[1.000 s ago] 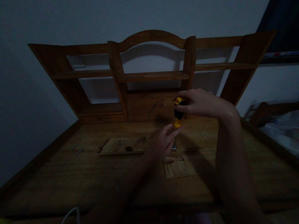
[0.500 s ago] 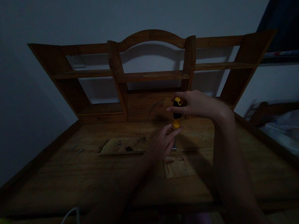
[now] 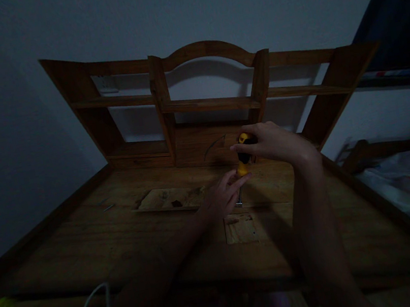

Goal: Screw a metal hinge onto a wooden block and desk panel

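Observation:
My right hand [image 3: 270,142] grips the black and yellow handle of a screwdriver [image 3: 244,157] from above. The screwdriver stands nearly upright over the wooden desk top [image 3: 126,247]. Lower down, the fingers of my left hand [image 3: 223,196] pinch the yellow base of the handle, some of them stretched past it. At the end of the thin shaft lies a small metal piece [image 3: 239,204], too small to name, partly beside my left fingers. Just in front of it is a pale square patch [image 3: 240,229] in the desk surface. Dim light hides the screwdriver's tip.
A wooden shelf unit [image 3: 209,102] stands along the back against the wall. Left of my hands lies a rough pale strip [image 3: 169,199], and farther left a small metal pin-like piece [image 3: 108,208]. A white cable [image 3: 107,304] loops at the front left, near a yellow object [image 3: 3,305].
My right hand shifted its grip on the screwdriver handle, its wrist moving slightly left and its thumb changing position. My left hand has hardly moved at the handle's base.

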A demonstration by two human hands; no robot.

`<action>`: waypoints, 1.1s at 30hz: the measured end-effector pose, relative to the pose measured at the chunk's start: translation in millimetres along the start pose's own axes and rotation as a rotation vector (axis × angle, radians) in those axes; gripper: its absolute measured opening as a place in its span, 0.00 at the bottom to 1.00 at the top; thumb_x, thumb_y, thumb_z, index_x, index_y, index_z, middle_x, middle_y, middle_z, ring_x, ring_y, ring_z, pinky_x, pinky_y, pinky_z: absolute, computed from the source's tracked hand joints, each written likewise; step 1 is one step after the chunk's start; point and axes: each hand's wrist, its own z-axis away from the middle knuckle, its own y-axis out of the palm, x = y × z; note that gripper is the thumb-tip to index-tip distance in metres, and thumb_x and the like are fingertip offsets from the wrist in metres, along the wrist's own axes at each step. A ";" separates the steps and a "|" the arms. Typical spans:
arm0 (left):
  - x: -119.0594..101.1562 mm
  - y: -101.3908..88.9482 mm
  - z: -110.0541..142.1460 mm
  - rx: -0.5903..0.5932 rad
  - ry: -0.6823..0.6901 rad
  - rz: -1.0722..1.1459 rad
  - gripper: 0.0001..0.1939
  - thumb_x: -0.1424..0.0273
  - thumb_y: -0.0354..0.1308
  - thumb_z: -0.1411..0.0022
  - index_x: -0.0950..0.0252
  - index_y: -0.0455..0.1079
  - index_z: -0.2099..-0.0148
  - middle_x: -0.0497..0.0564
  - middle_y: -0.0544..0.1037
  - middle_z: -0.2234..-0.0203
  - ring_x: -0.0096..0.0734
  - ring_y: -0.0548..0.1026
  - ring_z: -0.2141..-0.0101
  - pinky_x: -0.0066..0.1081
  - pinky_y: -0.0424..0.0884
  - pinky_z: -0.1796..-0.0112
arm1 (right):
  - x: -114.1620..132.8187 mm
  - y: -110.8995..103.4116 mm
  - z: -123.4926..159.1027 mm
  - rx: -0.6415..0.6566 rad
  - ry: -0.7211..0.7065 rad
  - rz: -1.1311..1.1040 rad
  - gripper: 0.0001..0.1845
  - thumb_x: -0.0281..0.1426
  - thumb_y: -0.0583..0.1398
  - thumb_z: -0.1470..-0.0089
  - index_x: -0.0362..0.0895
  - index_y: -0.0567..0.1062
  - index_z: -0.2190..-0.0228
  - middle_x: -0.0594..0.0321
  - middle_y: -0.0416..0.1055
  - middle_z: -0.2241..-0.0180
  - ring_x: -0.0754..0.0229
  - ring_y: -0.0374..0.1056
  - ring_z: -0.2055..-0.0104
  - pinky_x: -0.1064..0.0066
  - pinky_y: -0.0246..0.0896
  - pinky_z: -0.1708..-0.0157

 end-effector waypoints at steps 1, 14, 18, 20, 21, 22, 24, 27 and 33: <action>0.1 0.2 -0.1 -0.006 0.001 -0.001 0.33 0.79 0.47 0.33 0.54 0.52 0.30 0.57 0.60 0.38 0.37 0.69 0.44 0.42 0.71 0.46 | 1.0 1.2 -0.7 -0.004 0.005 0.001 0.21 0.50 0.58 0.41 0.44 0.75 0.67 0.58 0.76 0.69 0.56 0.71 0.67 0.69 0.56 0.69; -0.1 -2.7 -0.1 0.012 -0.010 -0.029 0.33 0.79 0.47 0.34 0.54 0.52 0.30 0.56 0.60 0.38 0.37 0.70 0.45 0.41 0.72 0.47 | -3.9 -7.6 4.9 0.042 -0.064 -0.087 0.19 0.40 0.61 0.42 0.45 0.74 0.51 0.60 0.78 0.61 0.57 0.72 0.64 0.70 0.60 0.65; 0.7 -0.4 0.0 0.009 0.001 -0.026 0.33 0.79 0.47 0.34 0.54 0.53 0.30 0.56 0.60 0.38 0.37 0.70 0.44 0.41 0.71 0.46 | -0.1 -3.9 2.7 0.011 -0.019 0.008 0.16 0.43 0.60 0.41 0.44 0.76 0.61 0.59 0.77 0.67 0.57 0.71 0.67 0.69 0.56 0.70; 1.4 0.7 0.1 0.002 0.007 -0.020 0.33 0.79 0.48 0.34 0.54 0.52 0.30 0.56 0.60 0.38 0.37 0.69 0.44 0.42 0.71 0.45 | 1.8 -1.1 1.4 -0.006 0.013 0.049 0.18 0.46 0.58 0.40 0.44 0.75 0.66 0.58 0.76 0.69 0.56 0.70 0.68 0.69 0.55 0.71; 1.8 0.9 0.1 -0.004 0.012 -0.019 0.33 0.79 0.48 0.34 0.54 0.52 0.30 0.56 0.60 0.38 0.37 0.70 0.44 0.43 0.71 0.45 | 2.3 0.0 0.9 -0.010 0.018 0.058 0.19 0.47 0.57 0.40 0.44 0.75 0.66 0.57 0.76 0.69 0.55 0.70 0.68 0.68 0.55 0.71; 1.9 0.9 0.0 -0.009 0.017 -0.020 0.33 0.79 0.48 0.34 0.53 0.51 0.30 0.56 0.60 0.38 0.38 0.70 0.44 0.43 0.71 0.45 | 2.2 0.8 0.5 -0.011 0.016 0.063 0.20 0.48 0.57 0.40 0.44 0.75 0.66 0.57 0.76 0.69 0.55 0.71 0.67 0.68 0.56 0.70; 1.7 0.0 -0.3 -0.015 0.024 -0.027 0.33 0.79 0.48 0.34 0.53 0.52 0.30 0.57 0.61 0.39 0.38 0.70 0.44 0.43 0.71 0.45 | 0.9 1.0 0.5 -0.008 -0.006 0.059 0.21 0.50 0.58 0.41 0.44 0.76 0.63 0.55 0.77 0.64 0.53 0.72 0.63 0.68 0.59 0.67; 0.0 -2.1 -0.7 0.009 0.020 -0.040 0.33 0.79 0.48 0.34 0.53 0.52 0.30 0.56 0.61 0.40 0.38 0.70 0.44 0.41 0.71 0.46 | -2.3 -2.4 2.5 0.026 -0.044 0.002 0.23 0.47 0.62 0.44 0.44 0.75 0.53 0.54 0.77 0.56 0.52 0.72 0.58 0.68 0.62 0.62; -1.8 -1.6 0.1 0.017 0.013 -0.040 0.34 0.80 0.48 0.34 0.53 0.52 0.29 0.56 0.60 0.39 0.39 0.68 0.43 0.42 0.70 0.45 | -1.0 -6.3 5.3 0.082 -0.073 -0.061 0.17 0.42 0.61 0.42 0.46 0.76 0.55 0.59 0.78 0.62 0.57 0.73 0.64 0.70 0.61 0.66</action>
